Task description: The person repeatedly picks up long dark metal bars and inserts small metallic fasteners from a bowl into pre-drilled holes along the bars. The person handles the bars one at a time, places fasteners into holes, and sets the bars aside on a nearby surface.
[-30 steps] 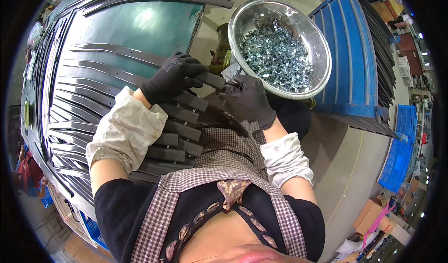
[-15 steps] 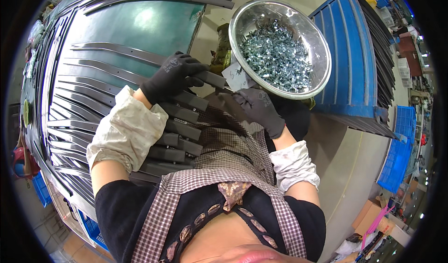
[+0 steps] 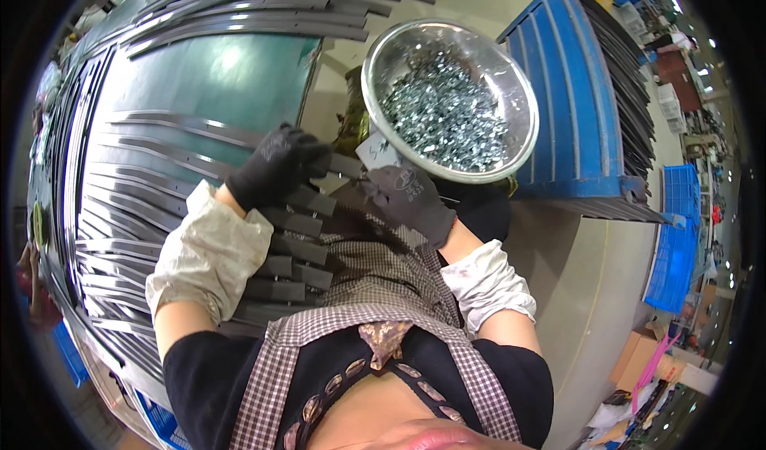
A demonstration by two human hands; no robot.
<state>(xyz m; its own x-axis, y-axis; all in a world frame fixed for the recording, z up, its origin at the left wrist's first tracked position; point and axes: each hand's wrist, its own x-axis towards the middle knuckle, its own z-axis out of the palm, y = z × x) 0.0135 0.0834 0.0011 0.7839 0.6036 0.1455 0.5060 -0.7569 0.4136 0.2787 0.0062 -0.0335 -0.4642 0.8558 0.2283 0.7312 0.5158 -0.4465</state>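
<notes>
Clips (image 3: pixel 447 111) lie in the bowl (image 3: pixel 511 91), bars (image 3: pixel 629 91) in the bin (image 3: pixel 554 91). The left hand (image 3: pixel 279 164) clasps a strip (image 3: pixel 345 167) overhanging the surface (image 3: pixel 231 75); the right hand (image 3: pixel 411 201) curls at its end (hold hidden, cannot tell).

green tabletop (image 3: pixel 215 71) is giving a hand decent room, lying between the far strips (image 3: pixel 255 24) and the fanned-out near strips (image 3: pixel 299 223); those near ends are crowding the space below the left hand (image 3: pixel 281 165); a strip end (image 3: pixel 345 166) is bridging the narrow gap to the right hand (image 3: pixel 411 203); metal bowl (image 3: pixel 511 103) is blocking the way just beyond, though its open top is letting hands in; blue bin (image 3: pixel 562 99) is walling off the bowl's right
</notes>
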